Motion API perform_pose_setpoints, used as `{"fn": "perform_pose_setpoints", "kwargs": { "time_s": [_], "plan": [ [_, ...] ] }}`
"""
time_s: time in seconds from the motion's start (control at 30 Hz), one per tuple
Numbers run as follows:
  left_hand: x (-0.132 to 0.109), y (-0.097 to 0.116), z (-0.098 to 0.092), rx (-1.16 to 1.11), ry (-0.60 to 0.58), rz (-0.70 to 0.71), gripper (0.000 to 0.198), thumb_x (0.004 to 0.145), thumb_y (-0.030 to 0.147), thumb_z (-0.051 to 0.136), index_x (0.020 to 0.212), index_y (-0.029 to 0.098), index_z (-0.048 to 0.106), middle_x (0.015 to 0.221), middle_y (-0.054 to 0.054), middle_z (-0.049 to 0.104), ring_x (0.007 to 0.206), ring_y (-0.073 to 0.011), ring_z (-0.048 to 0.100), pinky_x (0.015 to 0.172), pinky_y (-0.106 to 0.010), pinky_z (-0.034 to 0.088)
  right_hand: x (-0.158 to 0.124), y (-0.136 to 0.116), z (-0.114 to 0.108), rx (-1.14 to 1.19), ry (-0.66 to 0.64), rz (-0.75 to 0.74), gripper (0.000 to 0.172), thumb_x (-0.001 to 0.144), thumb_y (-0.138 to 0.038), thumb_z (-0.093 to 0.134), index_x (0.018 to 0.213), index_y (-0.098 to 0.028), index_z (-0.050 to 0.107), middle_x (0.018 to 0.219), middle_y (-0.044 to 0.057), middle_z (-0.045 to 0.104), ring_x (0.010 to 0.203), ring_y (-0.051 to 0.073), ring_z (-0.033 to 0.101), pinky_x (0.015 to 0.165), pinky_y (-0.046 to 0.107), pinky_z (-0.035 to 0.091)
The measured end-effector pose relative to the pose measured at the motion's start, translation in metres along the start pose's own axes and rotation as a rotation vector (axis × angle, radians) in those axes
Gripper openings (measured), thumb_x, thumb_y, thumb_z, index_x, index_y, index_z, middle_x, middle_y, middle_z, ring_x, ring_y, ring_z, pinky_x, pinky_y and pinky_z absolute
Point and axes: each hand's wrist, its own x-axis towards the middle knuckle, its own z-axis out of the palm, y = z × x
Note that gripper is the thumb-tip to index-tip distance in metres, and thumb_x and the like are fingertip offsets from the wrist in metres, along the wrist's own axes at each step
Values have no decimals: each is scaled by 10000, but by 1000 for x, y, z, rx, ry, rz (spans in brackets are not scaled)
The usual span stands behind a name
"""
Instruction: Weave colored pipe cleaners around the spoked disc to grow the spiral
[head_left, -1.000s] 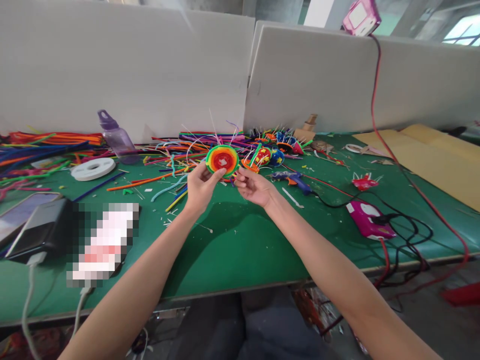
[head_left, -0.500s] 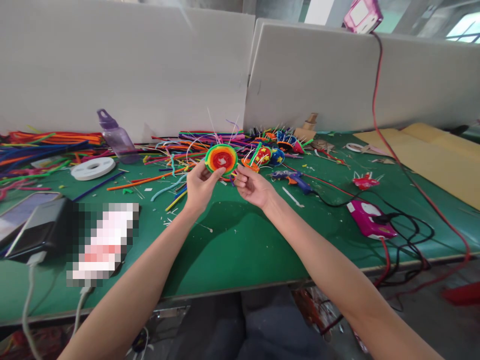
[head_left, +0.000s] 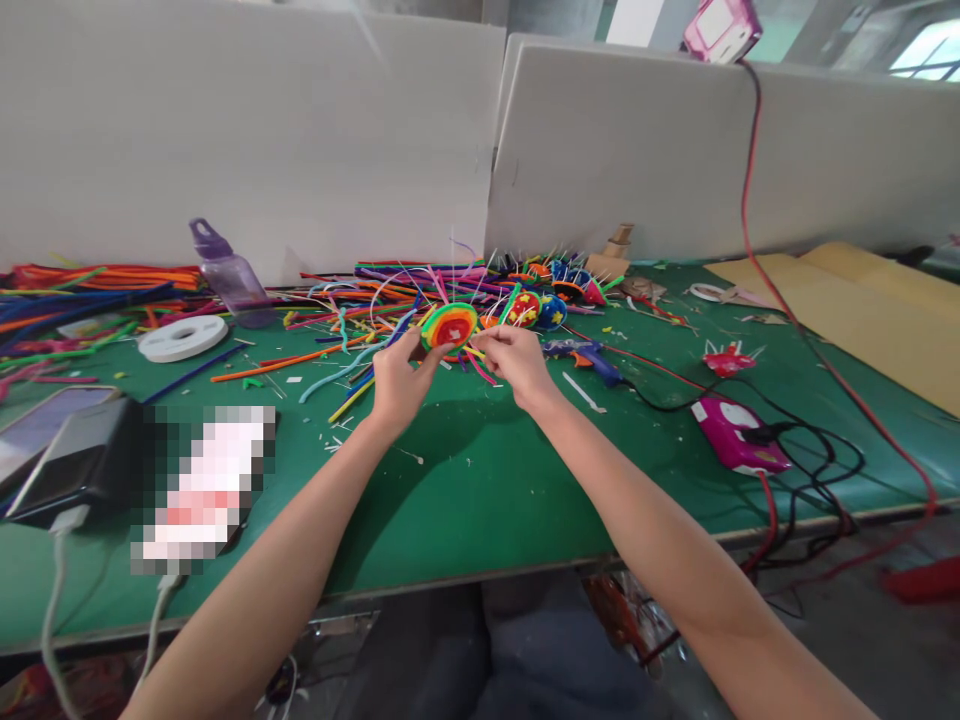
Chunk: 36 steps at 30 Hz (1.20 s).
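Observation:
A round disc (head_left: 452, 328) of coiled pipe cleaners, red in the centre with orange, yellow and green rings, is held above the table. My left hand (head_left: 403, 383) grips it by its left and lower edge, thumb on the near side. At its right edge, my right hand (head_left: 516, 362) has thumb and fingers pinched together; what lies between them is too small to make out. Behind the disc lies a heap of loose pipe cleaners (head_left: 390, 290). Star-dotted red (head_left: 524, 309) and blue pieces (head_left: 553, 311) lie just beyond my right hand.
A blue glue gun (head_left: 596, 364) lies to the right, its cord running to a magenta power box (head_left: 739, 436). On the left are a purple bottle (head_left: 229, 275), a white spool (head_left: 182, 339), a black power bank (head_left: 79, 460) and a blurred-out phone (head_left: 206, 490). White panels (head_left: 262, 140) stand behind.
The disc has tilted and shifted slightly right and down in my left hand. My right hand has turned, its fingers now pinched at the disc's right edge.

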Motion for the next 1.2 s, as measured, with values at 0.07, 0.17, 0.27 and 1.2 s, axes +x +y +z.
{"fn": "perform_pose_setpoints", "kwargs": {
  "time_s": [0.07,0.17,0.27,1.2],
  "plan": [
    [1,0,1,-99,-8,-101,227,741,347,735,689,184,585,598,33,576,531,-102,528,525,-237,436,-1,2,0,-195,43,-237,94,780,-253,621,710,-190,614,543,-34,511,528,107,463,533,258,366],
    [4,1,1,-290,-20,-232,231,722,372,738,773,180,621,684,5,643,583,-127,594,528,-254,496,-3,5,-1,-467,82,-500,62,803,-250,636,837,-202,616,658,-15,570,620,130,512,618,277,409],
    [6,0,1,-402,-52,-300,262,691,378,757,807,175,640,741,-14,683,627,-146,637,539,-267,535,-6,5,-3,-665,74,-616,85,846,-209,610,931,-205,619,798,24,628,710,151,549,646,287,406],
    [14,1,-14,-803,-320,-522,308,618,376,832,808,180,688,697,-23,703,563,-133,666,484,-218,492,8,-8,-24,404,-774,319,375,649,-392,783,599,-203,463,555,-53,356,538,75,346,424,226,166]
  ]
}}
